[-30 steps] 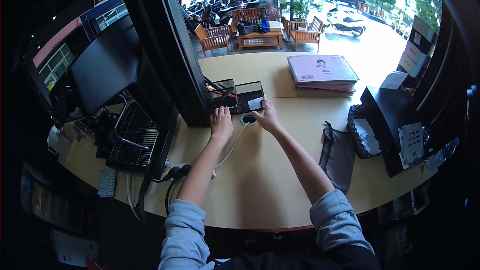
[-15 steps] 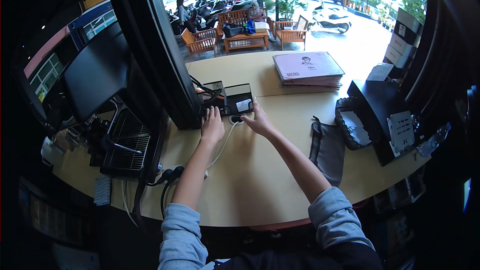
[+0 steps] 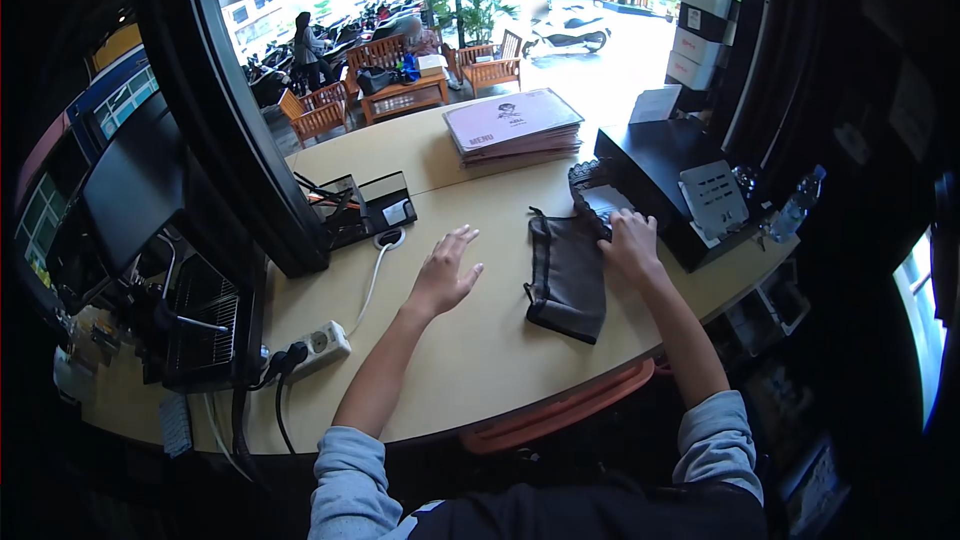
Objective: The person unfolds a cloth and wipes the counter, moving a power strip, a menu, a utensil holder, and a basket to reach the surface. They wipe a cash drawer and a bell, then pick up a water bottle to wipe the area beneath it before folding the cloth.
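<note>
My left hand (image 3: 446, 275) hovers over the bare middle of the counter, fingers apart and holding nothing. At the near end of a black scalloped-edge basket (image 3: 590, 180), my right hand (image 3: 632, 243) has its fingers curled over the rim. White paper or tissue (image 3: 604, 199) shows inside the basket; the part under my hand is hidden. Just left of that hand lies a flat dark fabric pouch (image 3: 568, 285) with drawstrings. A black desk organizer (image 3: 385, 208) holding pens and a card stands at the back left, apart from both hands.
Stacked menus (image 3: 515, 125) lie at the back of the counter (image 3: 470, 360). A black box (image 3: 665, 175) with a metal stand (image 3: 713, 198) and a water bottle (image 3: 798, 202) are on the right. At left are a power strip (image 3: 322, 345), a dark pillar (image 3: 230, 120) and a coffee machine (image 3: 205, 330).
Both hands have left the desk organizer. My right hand has gone right to the basket, and my left hand has drawn back over the counter. The view has turned right.
</note>
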{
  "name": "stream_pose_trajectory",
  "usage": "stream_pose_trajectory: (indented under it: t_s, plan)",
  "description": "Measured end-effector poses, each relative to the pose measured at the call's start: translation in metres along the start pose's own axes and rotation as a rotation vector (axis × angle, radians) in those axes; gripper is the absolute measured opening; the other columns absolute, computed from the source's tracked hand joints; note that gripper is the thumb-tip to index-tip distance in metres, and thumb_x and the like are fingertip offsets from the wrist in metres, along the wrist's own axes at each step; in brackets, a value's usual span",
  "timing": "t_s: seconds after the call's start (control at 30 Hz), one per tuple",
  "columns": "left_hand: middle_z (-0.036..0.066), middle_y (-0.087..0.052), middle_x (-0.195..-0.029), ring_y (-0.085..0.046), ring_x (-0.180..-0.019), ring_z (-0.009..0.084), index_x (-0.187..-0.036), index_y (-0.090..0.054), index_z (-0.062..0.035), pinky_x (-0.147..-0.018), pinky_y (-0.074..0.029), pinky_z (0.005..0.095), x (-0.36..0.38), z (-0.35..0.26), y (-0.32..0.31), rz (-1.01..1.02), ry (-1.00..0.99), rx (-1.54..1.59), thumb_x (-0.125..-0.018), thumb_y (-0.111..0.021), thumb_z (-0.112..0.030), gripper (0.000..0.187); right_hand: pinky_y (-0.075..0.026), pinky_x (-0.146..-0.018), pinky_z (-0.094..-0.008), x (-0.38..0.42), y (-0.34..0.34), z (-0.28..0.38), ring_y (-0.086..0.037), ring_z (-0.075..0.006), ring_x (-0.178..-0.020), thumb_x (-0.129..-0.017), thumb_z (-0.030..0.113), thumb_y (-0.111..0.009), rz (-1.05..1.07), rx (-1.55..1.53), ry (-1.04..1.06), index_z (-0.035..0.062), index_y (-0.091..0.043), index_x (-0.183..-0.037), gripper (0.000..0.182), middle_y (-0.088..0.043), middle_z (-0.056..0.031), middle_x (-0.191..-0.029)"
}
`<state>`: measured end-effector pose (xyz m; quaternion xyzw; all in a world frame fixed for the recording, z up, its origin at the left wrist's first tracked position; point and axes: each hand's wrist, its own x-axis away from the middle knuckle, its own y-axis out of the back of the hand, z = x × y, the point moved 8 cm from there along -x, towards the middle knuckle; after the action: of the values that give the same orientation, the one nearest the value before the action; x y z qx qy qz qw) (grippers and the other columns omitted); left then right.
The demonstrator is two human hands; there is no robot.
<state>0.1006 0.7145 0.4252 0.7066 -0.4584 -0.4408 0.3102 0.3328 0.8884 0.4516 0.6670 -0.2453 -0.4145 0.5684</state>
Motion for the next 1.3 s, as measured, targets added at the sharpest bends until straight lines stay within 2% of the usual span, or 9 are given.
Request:
stream_pose_trajectory:
  t_s: [0.13,0.3,0.47,0.63,0.73,0.93,1.07,1.2,1.3]
  plan:
    - [0.016,-0.044,-0.134,-0.044,-0.125,0.0301,-0.131,-0.044,-0.0057,-0.106,-0.036,0.0392,0.002,-0.031,-0.007,-0.009,-0.122,0.108,-0.085,-0.061,-0.025,0.053,-0.04,-0.087,-0.0447,0.001,-0.028,-0.03,-0.059,-0.0263,-0.1,-0.076,0.02,-0.068,0.059,-0.132,0.025,0.0076,-0.063,-0.096,0.024,-0.063,-0.0097,-0.098]
    - [0.016,-0.047,-0.132,-0.046,-0.124,0.0305,-0.13,-0.045,-0.0038,-0.102,-0.04,0.041,0.012,-0.043,0.01,-0.065,-0.144,0.211,-0.086,-0.061,-0.026,0.052,-0.037,-0.089,-0.0438,0.014,0.045,0.008,-0.061,-0.0246,-0.097,-0.081,0.014,-0.059,-0.324,-0.188,0.28,0.0088,-0.062,-0.089,0.01,-0.065,-0.0064,-0.092]
    - [0.015,-0.036,-0.142,-0.047,-0.123,0.0278,-0.143,-0.026,-0.0082,-0.09,-0.05,0.0409,0.037,-0.015,0.015,-0.083,0.322,0.986,-0.093,-0.052,-0.044,0.067,-0.04,-0.086,-0.0419,0.047,0.085,0.101,-0.061,-0.025,-0.089,-0.081,0.014,-0.06,-0.259,-0.272,0.572,0.0079,-0.058,-0.082,0.007,-0.062,-0.0066,-0.083]
    - [0.016,-0.03,-0.142,-0.048,-0.118,0.0348,-0.147,-0.003,-0.0136,-0.075,-0.056,0.0442,0.069,0.006,0.006,-0.049,0.602,1.04,-0.082,-0.05,-0.069,0.097,-0.038,-0.095,-0.0472,0.096,0.053,0.19,-0.062,-0.0241,-0.095,-0.078,0.009,-0.054,-0.23,-0.312,0.779,0.009,-0.058,-0.096,0.018,-0.063,-0.0066,-0.092]
    - [0.015,-0.052,-0.107,-0.063,-0.08,0.0241,-0.135,-0.02,-0.0097,-0.053,-0.058,0.0348,0.081,0.038,0.002,-0.139,0.624,1.011,-0.086,-0.058,-0.039,0.069,-0.037,-0.095,-0.0478,0.109,0.019,0.225,-0.062,-0.0221,-0.093,-0.083,0.017,-0.057,-0.165,-0.346,0.835,0.0106,-0.057,-0.095,0.013,-0.063,-0.0049,-0.092]
    - [0.011,-0.055,-0.09,-0.061,-0.066,0.0185,-0.122,-0.033,-0.0066,-0.049,-0.057,0.0331,0.089,0.065,-0.008,-0.09,0.687,1.033,-0.076,-0.045,-0.003,0.047,-0.043,-0.093,-0.0415,0.128,0.048,0.229,-0.061,-0.0245,-0.097,-0.083,0.021,-0.061,-0.265,-0.623,0.989,0.0099,-0.062,-0.103,0.022,-0.063,-0.0059,-0.102]
    - [0.014,-0.055,-0.095,-0.065,-0.064,0.0209,-0.126,-0.028,-0.0073,-0.047,-0.058,0.0354,0.091,0.068,0.023,-0.056,0.564,1.009,-0.08,-0.041,-0.002,0.048,-0.042,-0.09,-0.041,0.086,0.053,0.136,-0.056,-0.0326,-0.104,-0.08,0.013,-0.064,-0.484,-0.846,0.4,0.0048,-0.056,-0.111,0.033,-0.059,-0.0127,-0.113]
    - [0.01,-0.055,-0.09,-0.061,-0.061,0.0173,-0.13,-0.029,-0.0057,-0.048,-0.057,0.033,0.099,0.099,0.057,-0.128,0.557,0.902,-0.08,-0.041,-0.002,0.052,-0.016,-0.11,-0.0556,0.052,-0.085,0.073,-0.022,-0.035,-0.139,-0.092,0.045,-0.043,0.135,-0.235,-0.089,0.0035,-0.03,-0.142,0.066,-0.024,-0.019,-0.15]
    - [0.008,-0.054,-0.095,-0.06,-0.071,0.0141,-0.128,-0.035,-0.0051,-0.051,-0.055,0.0294,0.103,0.122,0.076,-0.224,0.487,0.87,-0.08,-0.044,-0.003,0.049,-0.007,-0.109,-0.0632,0.052,-0.093,0.111,-0.01,-0.0405,-0.141,-0.094,0.049,-0.033,0.228,-0.242,0.14,0.0043,-0.021,-0.146,0.07,-0.013,-0.0167,-0.154]
